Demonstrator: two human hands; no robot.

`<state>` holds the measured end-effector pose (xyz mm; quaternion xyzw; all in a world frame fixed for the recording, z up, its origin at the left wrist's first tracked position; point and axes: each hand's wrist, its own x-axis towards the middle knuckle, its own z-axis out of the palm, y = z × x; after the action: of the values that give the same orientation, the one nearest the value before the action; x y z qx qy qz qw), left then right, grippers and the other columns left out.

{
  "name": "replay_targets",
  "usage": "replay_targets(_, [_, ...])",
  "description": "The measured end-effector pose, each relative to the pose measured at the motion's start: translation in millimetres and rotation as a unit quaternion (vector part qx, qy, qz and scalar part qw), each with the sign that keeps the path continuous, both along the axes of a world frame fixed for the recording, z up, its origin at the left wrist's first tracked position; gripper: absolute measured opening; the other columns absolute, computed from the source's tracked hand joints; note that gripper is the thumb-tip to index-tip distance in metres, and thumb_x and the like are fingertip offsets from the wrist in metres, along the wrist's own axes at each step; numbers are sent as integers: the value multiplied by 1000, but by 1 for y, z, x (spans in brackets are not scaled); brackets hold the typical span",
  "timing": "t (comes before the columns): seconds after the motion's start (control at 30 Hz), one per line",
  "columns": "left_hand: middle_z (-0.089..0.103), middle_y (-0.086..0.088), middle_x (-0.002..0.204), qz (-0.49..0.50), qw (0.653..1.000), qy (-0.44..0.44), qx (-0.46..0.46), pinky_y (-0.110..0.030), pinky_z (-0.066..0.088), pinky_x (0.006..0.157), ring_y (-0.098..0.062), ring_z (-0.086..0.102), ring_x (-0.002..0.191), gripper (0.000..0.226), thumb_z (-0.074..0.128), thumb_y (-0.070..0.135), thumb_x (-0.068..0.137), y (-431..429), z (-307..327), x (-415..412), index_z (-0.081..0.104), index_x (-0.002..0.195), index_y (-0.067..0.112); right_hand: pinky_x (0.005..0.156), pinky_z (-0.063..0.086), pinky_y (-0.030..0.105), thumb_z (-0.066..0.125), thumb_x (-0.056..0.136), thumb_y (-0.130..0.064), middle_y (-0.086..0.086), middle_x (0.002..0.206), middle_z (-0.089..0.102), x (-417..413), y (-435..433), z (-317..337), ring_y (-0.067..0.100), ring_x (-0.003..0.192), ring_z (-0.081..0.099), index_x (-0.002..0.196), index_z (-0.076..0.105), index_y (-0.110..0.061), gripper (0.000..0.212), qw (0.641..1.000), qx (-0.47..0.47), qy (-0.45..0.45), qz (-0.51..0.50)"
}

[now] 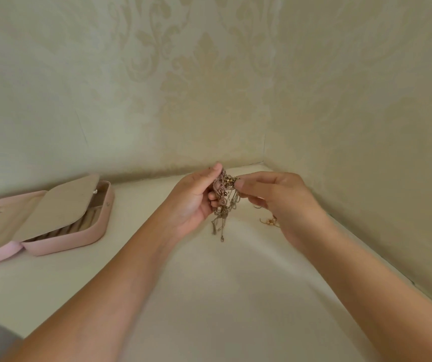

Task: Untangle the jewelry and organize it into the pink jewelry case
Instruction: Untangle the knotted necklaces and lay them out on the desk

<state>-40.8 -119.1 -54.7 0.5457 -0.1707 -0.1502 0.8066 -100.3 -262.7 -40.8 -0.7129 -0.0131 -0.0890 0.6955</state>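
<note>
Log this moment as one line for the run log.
stage: untangling | left hand: holds chain tangle | right hand: pinches it | pink jewelry case: open, at left

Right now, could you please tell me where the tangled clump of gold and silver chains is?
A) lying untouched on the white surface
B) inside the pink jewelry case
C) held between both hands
C: the left hand holds the tangled clump of gold and silver chains and the right hand pinches its top, well apart from the open pink jewelry case.
</note>
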Motion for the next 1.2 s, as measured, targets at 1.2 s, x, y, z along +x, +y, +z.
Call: replay_targets(1.2, [55,7,59,14,951,-170,256,-21,33,46,-7,32,43,8,68,18,86,17,0,-8,65,79,14,46,39,8,66,86,-10,-6,58,64,7,4,-19,2,49,58,77,67,-20,14,981,-161,-37,-105])
